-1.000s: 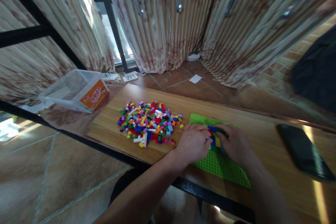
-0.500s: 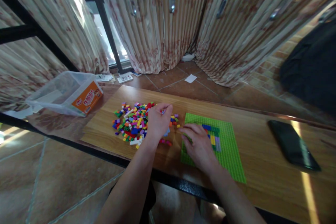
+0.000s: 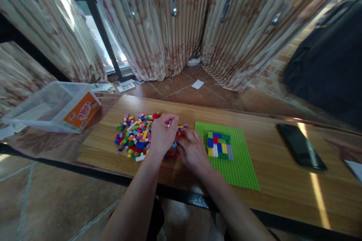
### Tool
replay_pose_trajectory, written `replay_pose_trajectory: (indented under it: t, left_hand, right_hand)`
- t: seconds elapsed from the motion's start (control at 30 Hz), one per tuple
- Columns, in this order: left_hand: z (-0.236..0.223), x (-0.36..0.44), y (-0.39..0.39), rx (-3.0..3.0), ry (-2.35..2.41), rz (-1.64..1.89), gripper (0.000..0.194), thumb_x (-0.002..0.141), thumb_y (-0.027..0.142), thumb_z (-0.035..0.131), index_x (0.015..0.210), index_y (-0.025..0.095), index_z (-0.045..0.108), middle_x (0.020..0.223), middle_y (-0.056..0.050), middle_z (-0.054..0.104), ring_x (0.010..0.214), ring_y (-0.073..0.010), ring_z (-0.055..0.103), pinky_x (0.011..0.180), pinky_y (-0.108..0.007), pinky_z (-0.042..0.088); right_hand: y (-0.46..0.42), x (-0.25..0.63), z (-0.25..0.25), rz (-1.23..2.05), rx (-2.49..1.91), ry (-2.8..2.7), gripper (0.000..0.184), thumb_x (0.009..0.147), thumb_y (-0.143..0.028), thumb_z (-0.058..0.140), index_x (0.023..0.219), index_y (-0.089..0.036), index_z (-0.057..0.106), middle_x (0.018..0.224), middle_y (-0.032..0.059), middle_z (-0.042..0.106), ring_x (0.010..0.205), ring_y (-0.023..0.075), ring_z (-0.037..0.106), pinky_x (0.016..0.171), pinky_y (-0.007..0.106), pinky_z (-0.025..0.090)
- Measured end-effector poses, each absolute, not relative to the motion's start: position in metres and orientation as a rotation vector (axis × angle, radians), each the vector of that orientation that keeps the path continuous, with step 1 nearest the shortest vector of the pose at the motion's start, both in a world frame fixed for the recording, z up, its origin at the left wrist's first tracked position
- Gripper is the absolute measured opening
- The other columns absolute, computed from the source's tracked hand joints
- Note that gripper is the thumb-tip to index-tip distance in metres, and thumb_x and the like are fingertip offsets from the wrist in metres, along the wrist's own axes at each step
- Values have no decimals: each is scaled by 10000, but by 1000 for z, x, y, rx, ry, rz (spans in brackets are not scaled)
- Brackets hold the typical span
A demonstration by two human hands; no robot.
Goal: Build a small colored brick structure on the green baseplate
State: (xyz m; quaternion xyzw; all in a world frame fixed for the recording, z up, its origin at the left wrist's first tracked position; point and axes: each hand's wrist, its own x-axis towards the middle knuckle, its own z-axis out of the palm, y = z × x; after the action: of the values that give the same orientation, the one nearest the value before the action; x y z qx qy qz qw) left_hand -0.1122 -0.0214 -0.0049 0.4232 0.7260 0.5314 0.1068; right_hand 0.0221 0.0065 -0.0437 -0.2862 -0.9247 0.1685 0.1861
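Note:
A heap of small coloured toy bricks lies on the wooden board. My left hand is over the heap's right side, its fingers curled in towards the thumb; anything between them is hidden or too small to name. My right hand reaches the heap's right edge, fingers stretched out and slightly apart from the thumb, close to a few loose bricks. Just right of it lies a green studded baseplate. On the plate sits a flat, roughly square block of joined bricks in blue, green, yellow, red, white, purple and grey.
A clear plastic bin with an orange label stands left of the wooden board. A dark phone-like slab lies on the right. Black metal bars cross overhead and along the near edge. Curtains hang behind.
My right hand has moved left, off the baseplate to the edge of the heap, uncovering the whole brick block. My left hand stays over the heap. The camera view has shifted slightly.

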Motion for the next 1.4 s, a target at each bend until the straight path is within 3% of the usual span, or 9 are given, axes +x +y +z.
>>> replay_pose_trajectory:
  t: [0.27, 0.6, 0.97, 1.13, 1.4]
  left_hand:
    - [-6, -118, -25, 1211, 2140, 1579, 204, 847, 279, 572, 782, 163, 726, 793, -29, 743, 762, -162, 670, 737, -259, 499]
    - [-9, -123, -25, 1248, 2129, 1586, 216, 840, 302, 581, 781, 162, 734, 819, -34, 748, 779, -172, 669, 769, -274, 501]
    - [-4, -143, -32, 1128, 2148, 1733, 191, 797, 267, 591, 728, 159, 734, 698, -7, 711, 689, -146, 635, 674, -233, 476]
    - [2, -166, -42, 814, 2155, 1943, 199, 757, 325, 645, 760, 150, 740, 671, 6, 699, 634, -132, 608, 628, -222, 465]
    - [2, -168, -48, 914, 2125, 1769, 206, 760, 315, 639, 764, 149, 759, 702, -7, 721, 657, -145, 619, 612, -226, 453]
  right_hand:
    - [13, 30, -41, 540, -784, -2538, 212, 859, -165, 578, 992, -247, 720, 1322, 99, 555, 1207, 292, 468, 989, 476, 428]
    - [10, 30, -45, 508, -876, -2490, 196, 835, -264, 654, 1014, -201, 703, 1273, 126, 586, 1158, 303, 492, 964, 473, 429]
    - [11, 29, -47, 462, -900, -2412, 192, 861, -147, 565, 954, -218, 717, 1202, 97, 626, 1113, 280, 512, 962, 446, 435]
    - [9, 25, -45, 480, -897, -2363, 207, 891, -175, 544, 993, -206, 722, 1168, 98, 638, 1096, 267, 519, 980, 432, 434]
    - [16, -4, -38, 421, -999, -2374, 270, 902, -266, 559, 1117, -195, 707, 1248, 127, 604, 1149, 304, 501, 959, 461, 438]
